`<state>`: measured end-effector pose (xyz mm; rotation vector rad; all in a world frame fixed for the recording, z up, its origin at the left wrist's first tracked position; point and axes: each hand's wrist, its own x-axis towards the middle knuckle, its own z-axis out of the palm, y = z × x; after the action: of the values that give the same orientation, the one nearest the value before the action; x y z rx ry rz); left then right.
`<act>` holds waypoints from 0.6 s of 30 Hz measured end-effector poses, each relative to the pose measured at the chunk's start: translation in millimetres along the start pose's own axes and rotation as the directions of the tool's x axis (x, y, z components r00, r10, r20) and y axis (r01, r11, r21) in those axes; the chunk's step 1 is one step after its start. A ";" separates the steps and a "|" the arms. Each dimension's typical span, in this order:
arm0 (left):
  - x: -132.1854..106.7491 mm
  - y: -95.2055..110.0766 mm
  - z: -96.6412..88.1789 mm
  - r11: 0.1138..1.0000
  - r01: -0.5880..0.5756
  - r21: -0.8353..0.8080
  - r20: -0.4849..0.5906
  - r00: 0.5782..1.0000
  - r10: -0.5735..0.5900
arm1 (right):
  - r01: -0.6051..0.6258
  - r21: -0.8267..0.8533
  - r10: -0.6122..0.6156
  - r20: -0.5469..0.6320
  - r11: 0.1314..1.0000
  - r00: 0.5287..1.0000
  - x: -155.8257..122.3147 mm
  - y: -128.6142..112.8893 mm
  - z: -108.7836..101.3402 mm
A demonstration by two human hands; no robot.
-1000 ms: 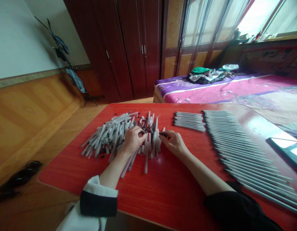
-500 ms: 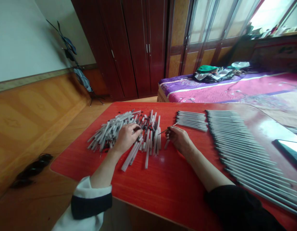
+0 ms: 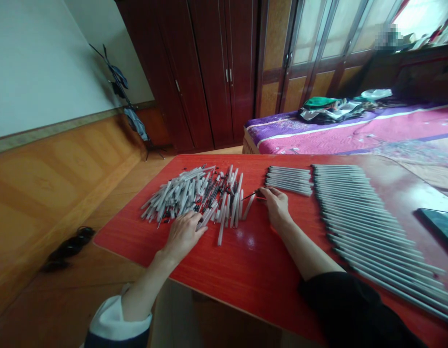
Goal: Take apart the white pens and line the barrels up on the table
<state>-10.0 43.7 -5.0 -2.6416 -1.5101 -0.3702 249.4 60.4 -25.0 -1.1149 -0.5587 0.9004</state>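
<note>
Over red table (image 3: 224,275), right hand (image 3: 277,203) pinching thin dark rod (image 3: 250,195), left hand (image 3: 184,234) beside clear tubes (image 3: 209,214) (grip unclear)

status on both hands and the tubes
Left hand at loose tube pile. Right hand pinching thin dark stick. Some tubes between hands; neat rows at right.

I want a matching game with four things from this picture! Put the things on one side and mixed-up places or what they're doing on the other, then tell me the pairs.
Things
1. The bare right hand
2. The heap of whitish plastic tubes
3. The long row of pale, thin tubes with black ends
4. The bright green cloth

Matches
A. On the pink and purple bed
B. Pinching a thin dark rod
C. Jumbled next to the left hand
D. Lined up side by side on the red table

Pairs: 1-B, 2-C, 3-D, 4-A
</note>
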 end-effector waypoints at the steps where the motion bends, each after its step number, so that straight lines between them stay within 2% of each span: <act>1: 2.0 1.3 1.4 1.000 0.013 0.003 -0.008 1.000 -0.013 | -0.009 0.005 0.009 0.008 1.000 1.000 0.7 0.4 -0.5; 6: 11.4 7.5 5.6 0.998 0.046 0.041 -0.043 0.998 -0.044 | -0.088 0.081 0.070 0.201 0.993 0.977 -1.6 0.9 0.9; 11: 23.2 11.1 4.2 0.998 -0.018 0.052 -0.058 0.998 0.021 | -0.131 0.172 0.113 0.110 0.976 0.987 -0.5 -2.3 -1.9; 14: 33.7 10.2 2.1 0.997 -0.057 0.058 -0.059 0.996 0.061 | -0.144 0.205 0.126 0.101 0.968 0.987 1.2 -3.9 -4.1; 18: 46.6 9.9 -3.9 0.981 -0.174 0.080 -0.001 0.985 0.175 | -0.157 0.250 0.142 0.076 0.956 0.987 3.1 -5.1 -5.6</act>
<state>20.4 77.0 10.8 -2.6788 -1.2496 -0.3002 257.1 59.3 -22.5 -0.9079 -0.3949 1.1058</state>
